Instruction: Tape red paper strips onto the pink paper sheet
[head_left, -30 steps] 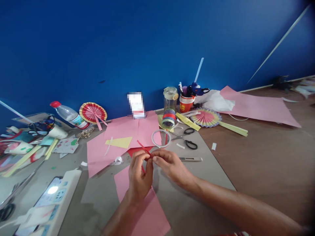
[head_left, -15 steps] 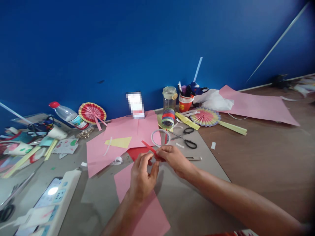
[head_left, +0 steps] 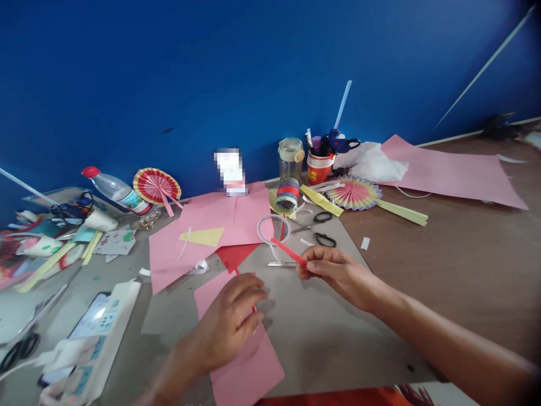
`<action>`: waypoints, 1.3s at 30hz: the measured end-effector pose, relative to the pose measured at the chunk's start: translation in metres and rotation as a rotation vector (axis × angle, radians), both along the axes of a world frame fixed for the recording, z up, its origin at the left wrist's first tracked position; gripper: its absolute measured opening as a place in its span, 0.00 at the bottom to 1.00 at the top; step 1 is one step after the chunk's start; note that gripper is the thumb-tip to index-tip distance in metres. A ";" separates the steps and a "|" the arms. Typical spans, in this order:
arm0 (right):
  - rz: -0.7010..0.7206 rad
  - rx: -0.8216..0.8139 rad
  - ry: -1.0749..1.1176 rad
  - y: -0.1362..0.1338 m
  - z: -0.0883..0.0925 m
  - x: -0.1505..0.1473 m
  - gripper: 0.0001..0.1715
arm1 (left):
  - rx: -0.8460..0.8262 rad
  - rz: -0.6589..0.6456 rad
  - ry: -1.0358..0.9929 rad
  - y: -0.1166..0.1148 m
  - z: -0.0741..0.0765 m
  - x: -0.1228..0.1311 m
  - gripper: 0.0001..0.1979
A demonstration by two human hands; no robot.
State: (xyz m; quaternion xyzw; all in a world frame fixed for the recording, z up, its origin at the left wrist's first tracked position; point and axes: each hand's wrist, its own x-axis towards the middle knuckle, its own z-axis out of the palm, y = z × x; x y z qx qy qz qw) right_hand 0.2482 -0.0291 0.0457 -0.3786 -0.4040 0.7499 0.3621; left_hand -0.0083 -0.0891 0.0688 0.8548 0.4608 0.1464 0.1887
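My right hand point(head_left: 333, 273) pinches one end of a narrow red paper strip point(head_left: 289, 251), whose free end points up and left toward a white ring of tape point(head_left: 258, 228). Lower left, my left hand point(head_left: 230, 316) hovers over a pink paper sheet point(head_left: 249, 375), fingers curved and apart from the thumb. Bits of a thin red strip point(head_left: 254, 309) show behind its fingers; I cannot tell whether they touch it. A red paper piece point(head_left: 234, 256) lies just beyond that hand. Scissors with black handles point(head_left: 323, 239) and a thin cutter point(head_left: 276, 264) lie beyond my right hand.
Farther back are pink sheets point(head_left: 203, 217), a clear bottle point(head_left: 291, 163), a red cup of tools point(head_left: 319, 169) and pleated paper fans point(head_left: 355, 193). On the left lie a power strip point(head_left: 112, 332), a phone point(head_left: 88, 318) and a plastic bottle point(head_left: 112, 189).
My hands have moved apart. The right hand went right with the red paper strip; the left hand drew back down and left, off the strip.
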 end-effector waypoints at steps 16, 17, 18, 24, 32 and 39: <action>0.014 0.112 -0.091 0.007 0.013 0.013 0.10 | 0.173 0.199 0.547 -0.007 -0.053 0.057 0.31; 0.022 0.133 -0.126 0.007 0.015 0.012 0.09 | 0.179 0.203 0.534 -0.002 -0.054 0.065 0.30; 0.033 0.156 -0.173 0.006 0.016 0.010 0.09 | 0.190 0.208 0.508 0.001 -0.055 0.070 0.30; 0.130 0.319 -0.489 0.007 0.010 -0.001 0.08 | 0.267 0.100 0.300 -0.011 -0.064 0.051 0.25; 0.240 0.559 -0.827 0.017 -0.007 -0.013 0.09 | 0.241 -0.199 0.254 -0.014 -0.075 0.037 0.33; 0.213 0.491 -0.966 0.022 -0.010 -0.006 0.11 | 0.204 -0.242 0.229 -0.007 -0.080 0.029 0.34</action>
